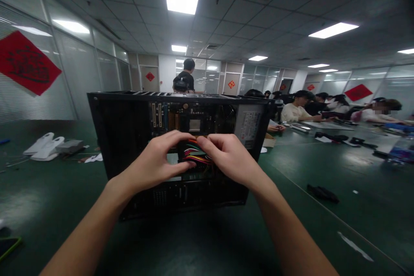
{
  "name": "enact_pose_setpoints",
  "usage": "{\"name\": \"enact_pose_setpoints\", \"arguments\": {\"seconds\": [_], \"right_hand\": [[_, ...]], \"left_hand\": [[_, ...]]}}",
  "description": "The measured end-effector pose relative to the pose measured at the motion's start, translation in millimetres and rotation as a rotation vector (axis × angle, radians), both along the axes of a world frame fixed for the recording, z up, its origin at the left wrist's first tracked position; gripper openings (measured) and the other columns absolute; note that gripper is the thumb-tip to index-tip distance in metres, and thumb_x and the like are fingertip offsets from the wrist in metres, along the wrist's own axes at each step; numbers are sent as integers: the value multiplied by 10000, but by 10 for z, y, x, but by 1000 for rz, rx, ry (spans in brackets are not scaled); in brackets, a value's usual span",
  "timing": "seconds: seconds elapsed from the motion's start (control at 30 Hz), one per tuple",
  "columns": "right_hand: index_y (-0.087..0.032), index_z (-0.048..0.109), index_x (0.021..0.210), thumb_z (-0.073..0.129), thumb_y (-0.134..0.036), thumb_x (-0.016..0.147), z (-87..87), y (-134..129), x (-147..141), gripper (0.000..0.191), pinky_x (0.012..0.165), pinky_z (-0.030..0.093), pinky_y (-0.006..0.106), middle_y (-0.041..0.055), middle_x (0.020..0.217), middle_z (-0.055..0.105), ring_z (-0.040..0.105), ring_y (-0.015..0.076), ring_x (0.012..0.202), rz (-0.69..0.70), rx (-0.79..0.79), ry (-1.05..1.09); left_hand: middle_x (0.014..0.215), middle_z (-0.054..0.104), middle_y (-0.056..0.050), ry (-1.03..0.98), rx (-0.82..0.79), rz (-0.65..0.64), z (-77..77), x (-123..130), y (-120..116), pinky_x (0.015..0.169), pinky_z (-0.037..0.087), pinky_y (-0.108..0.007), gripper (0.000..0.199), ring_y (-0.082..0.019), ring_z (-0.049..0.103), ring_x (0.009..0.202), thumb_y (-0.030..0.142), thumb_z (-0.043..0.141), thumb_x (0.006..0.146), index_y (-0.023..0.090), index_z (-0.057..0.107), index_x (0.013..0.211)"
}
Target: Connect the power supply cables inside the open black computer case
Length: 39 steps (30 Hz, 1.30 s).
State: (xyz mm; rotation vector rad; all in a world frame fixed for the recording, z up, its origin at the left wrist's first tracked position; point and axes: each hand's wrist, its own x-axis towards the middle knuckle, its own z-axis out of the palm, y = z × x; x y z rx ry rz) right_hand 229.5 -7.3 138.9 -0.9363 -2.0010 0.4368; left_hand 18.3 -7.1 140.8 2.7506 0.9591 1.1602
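A black computer case (129, 138) stands on the green table with its open side facing me. Inside it show a motherboard with slots, a round fan and a labelled power supply (249, 125) at the upper right. A bundle of coloured cables (196, 152) runs across the middle. My left hand (164, 155) curves round the bundle's left side, thumb below and fingers above, spread apart. Closed at the bundle's upper right, my right hand (223, 153) pinches the cables between thumb and fingers; its fingertips are partly hidden.
White plastic bags (47, 146) and a grey box (69, 146) lie on the green table (48, 198) at the left. A black item (323, 193) and a white strip (355, 246) are at the right. Several people sit farther back; one person (184, 78) stands behind the case.
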Motion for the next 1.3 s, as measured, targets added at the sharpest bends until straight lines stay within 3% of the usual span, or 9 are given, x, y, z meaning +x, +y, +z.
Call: {"name": "enact_pose_setpoints", "arguments": {"seconds": [0.2, 0.4, 0.6, 0.73, 0.83, 0.93, 1.03, 1.13, 1.3], "right_hand": [[-147, 637, 764, 516, -451, 950, 46, -150, -39, 376, 520, 297, 221, -19, 646, 574, 475, 92, 582, 142, -30, -33], [-170, 647, 768, 481, -362, 978, 95, -282, -27, 330, 526, 321, 223, -19, 631, 589, 496, 98, 560, 133, -9, -50], [-166, 579, 671, 447, -381, 985, 70, -275, -37, 402, 525, 343, 219, -21, 593, 563, 502, 99, 550, 173, -47, -5], [-155, 604, 709, 382, -408, 1009, -17, -74, -58, 450, 569, 375, 216, -7, 657, 601, 540, 107, 605, 157, -14, 54], [-154, 638, 847, 308, -354, 1037, -224, 214, -48, 431, 668, 417, 232, 35, 801, 668, 613, 139, 735, -16, 35, 18], [-125, 631, 958, 431, -242, 994, -516, 494, -40, 234, 762, 428, 274, 120, 952, 679, 643, 206, 889, -382, 17, -297], [-87, 600, 1082, 414, -232, 995, -733, 670, -53, 250, 773, 449, 307, 197, 1067, 645, 648, 254, 961, -605, -47, -448], [-108, 581, 1138, 352, -286, 1020, -799, 789, -41, 314, 746, 458, 305, 181, 1064, 654, 659, 250, 944, -690, -74, -408], [-148, 633, 1097, 271, -288, 1040, -791, 1037, 60, 392, 859, 422, 301, 133, 1068, 677, 623, 236, 1040, -665, 48, -396]], "left_hand": [[1152, 683, -68, -5, 152, 33, 21, 4, -85, 911, 541, -330, 494, -212, 659, 1025, 345, 712, 796, 217, 574, 1252], [1186, 683, -75, 33, 241, 55, 38, 16, -165, 935, 557, -368, 621, -238, 668, 1047, 473, 718, 772, 230, 534, 1313], [1285, 624, -104, 75, 423, 82, 28, -11, -114, 1022, 510, -405, 462, -243, 599, 1180, 360, 639, 864, 213, 538, 1290], [1271, 642, -101, 156, 511, 118, 34, -111, -57, 1012, 509, -412, 380, -239, 611, 1161, 300, 591, 895, 208, 556, 1262], [1260, 652, -98, 174, 528, 194, 54, -207, -7, 1003, 499, -432, 362, -250, 618, 1148, 288, 588, 886, 204, 572, 1237], [1221, 670, -99, 227, 505, 230, 62, -280, 46, 971, 506, -418, 375, -254, 636, 1109, 305, 607, 863, 195, 581, 1220], [1184, 684, -101, 297, 469, 225, 38, -284, 94, 931, 518, -407, 385, -260, 650, 1073, 298, 612, 843, 190, 587, 1211], [1182, 683, -104, 333, 436, 205, -21, -214, 128, 920, 517, -411, 386, -265, 649, 1073, 278, 614, 830, 188, 588, 1205], [1175, 684, -95, 333, 367, 141, -158, -56, 173, 944, 511, -406, 372, -248, 649, 1078, 269, 633, 826, 195, 586, 1187]]}}
